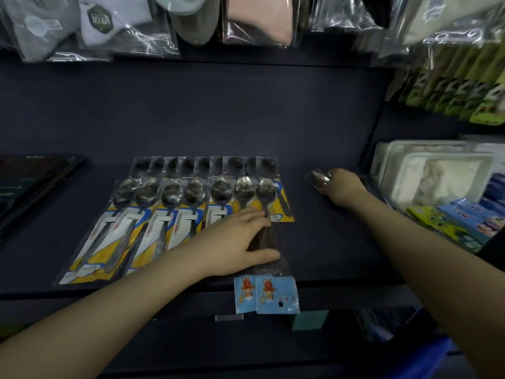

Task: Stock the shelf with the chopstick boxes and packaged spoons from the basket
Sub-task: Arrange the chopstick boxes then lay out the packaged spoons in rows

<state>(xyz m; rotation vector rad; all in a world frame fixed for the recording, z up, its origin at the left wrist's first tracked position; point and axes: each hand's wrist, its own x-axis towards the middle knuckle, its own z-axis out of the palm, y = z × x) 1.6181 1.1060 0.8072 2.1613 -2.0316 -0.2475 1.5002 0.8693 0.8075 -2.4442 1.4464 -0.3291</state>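
While left grip (240,239) lies spread on spoon packs (175,214), right grip (341,187) clutches packet (317,178); dark shelf (328,242).

A dark shelf (314,149) with a dark back wall carries the goods. On its middle lie packaged spoons (153,214) in two overlapping rows, bowls toward the back wall, their yellow, white and blue cards toward the front edge. At the right end of the near row lie two clear spoon packs with blue cartoon cards (266,295); these cards hang over the shelf's front edge. At the far left lies a dark flat box (30,184), its edge angled across the shelf. Further right, apart from the rows, a small clear packet (317,179) rests on the shelf near the back; its contents are blurred.
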